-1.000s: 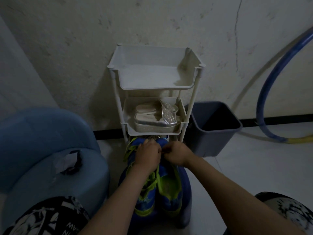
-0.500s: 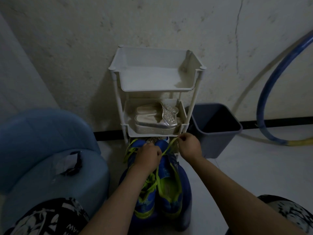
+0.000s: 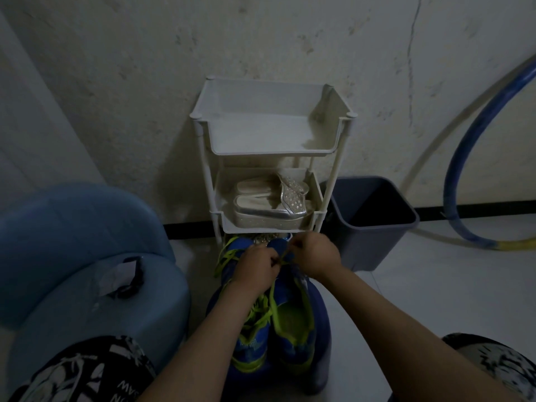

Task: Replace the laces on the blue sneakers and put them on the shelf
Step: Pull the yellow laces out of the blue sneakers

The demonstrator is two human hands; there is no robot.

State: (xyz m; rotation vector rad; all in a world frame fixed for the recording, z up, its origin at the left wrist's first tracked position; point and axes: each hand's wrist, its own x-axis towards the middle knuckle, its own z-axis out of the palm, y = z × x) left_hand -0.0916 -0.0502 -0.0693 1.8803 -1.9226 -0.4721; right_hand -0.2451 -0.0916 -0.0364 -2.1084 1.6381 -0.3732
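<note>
Shelf rack (image 3: 272, 153) against wall, centre. Sandals (image 3: 269, 203) on middle tier. Sneakers (image 3: 293, 323) side by side on stool (image 3: 322, 329) before rack; left hand (image 3: 256, 266), right hand (image 3: 317, 256) on laces (image 3: 272, 303) at far end. Bin (image 3: 374, 224) right of rack; hoop (image 3: 464, 140) further right, against wall. Padded seat (image 3: 72, 256) left.

Both forearms reach forward, left hand (image 3: 256, 266) and right hand (image 3: 314, 253) close together, curled fingers pinching the green lace (image 3: 272, 297).
</note>
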